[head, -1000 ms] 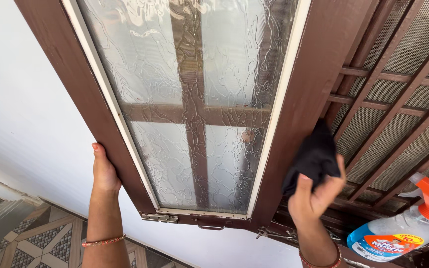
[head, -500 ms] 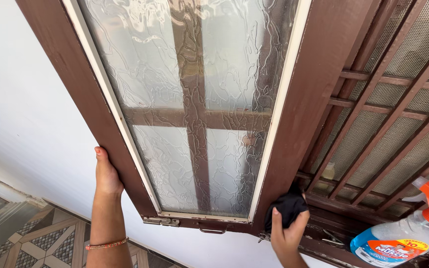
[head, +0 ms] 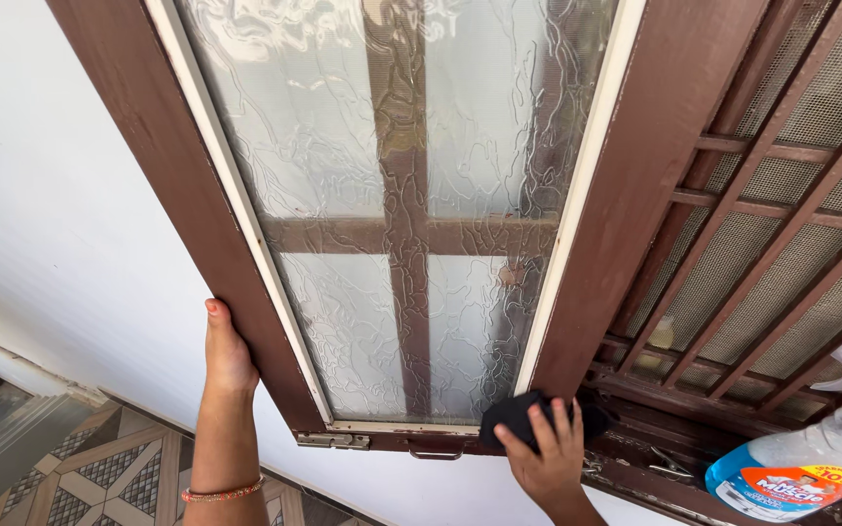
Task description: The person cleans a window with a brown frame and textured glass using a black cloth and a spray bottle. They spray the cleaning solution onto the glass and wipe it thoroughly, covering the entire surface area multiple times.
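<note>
A brown wooden window shutter (head: pixel 177 185) with textured frosted glass (head: pixel 363 321) stands swung open in front of me. My left hand (head: pixel 224 351) grips its outer left edge, fingers wrapped behind the frame. My right hand (head: pixel 543 453) presses a black cloth (head: pixel 514 414) against the shutter's bottom right corner, where the frame meets the sill. A small metal latch (head: pixel 333 440) and a pull handle (head: pixel 435 453) sit along the bottom rail.
A spray bottle (head: pixel 791 468) with an orange trigger and blue label lies on the sill at the lower right. Behind it is a brown grille with mesh (head: pixel 782 244). A white wall (head: pixel 51 244) is at left, and a patterned tiled floor (head: pixel 80 477) lies below.
My right hand has moved the black cloth down and left, from the shutter's right frame to its bottom right corner. My left hand has stayed on the left edge.
</note>
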